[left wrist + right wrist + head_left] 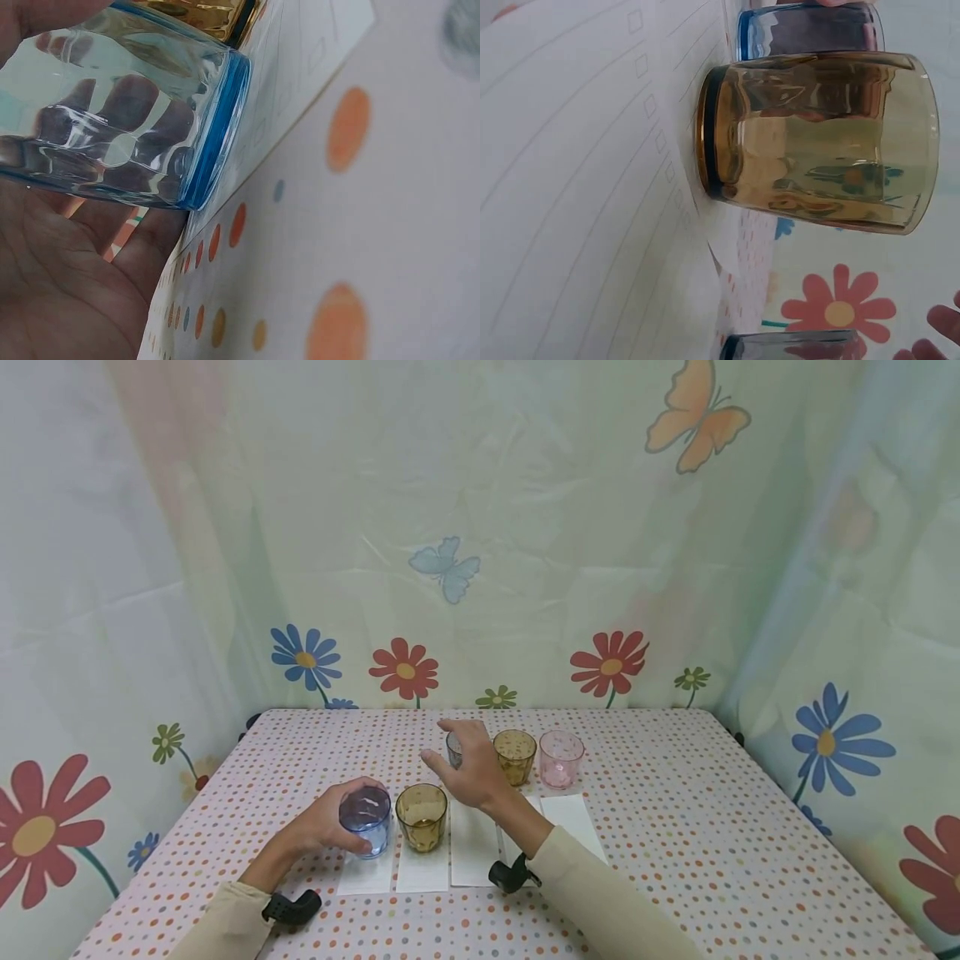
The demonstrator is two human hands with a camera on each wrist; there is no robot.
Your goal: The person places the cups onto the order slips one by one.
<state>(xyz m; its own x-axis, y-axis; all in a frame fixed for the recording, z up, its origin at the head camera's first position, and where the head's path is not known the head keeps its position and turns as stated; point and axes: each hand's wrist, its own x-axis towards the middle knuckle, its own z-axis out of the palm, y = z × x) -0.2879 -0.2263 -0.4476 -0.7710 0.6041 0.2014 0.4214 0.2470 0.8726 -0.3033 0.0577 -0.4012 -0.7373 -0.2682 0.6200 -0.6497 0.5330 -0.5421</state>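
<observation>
In the head view, my left hand [318,822] holds an upright blue glass [365,827] with its thumb and fingers around the side. The left wrist view shows the hand's fingers through the clear blue wall. Beside it, an amber glass [422,818] stands upright on a white paper sheet; it fills much of the right wrist view [817,142]. My right hand [474,770] hovers with thumb and fingers spread, holding nothing. It is nearest to a grey glass [453,750], which it partly hides; that glass's lower end also shows in the right wrist view [799,346].
Behind and right of the right hand stand a second amber glass [515,757] and a pink glass [562,760]. Several lined paper sheets [573,820] lie side by side on the dotted tablecloth [675,843]. A flowered curtain [510,610] hangs behind the table.
</observation>
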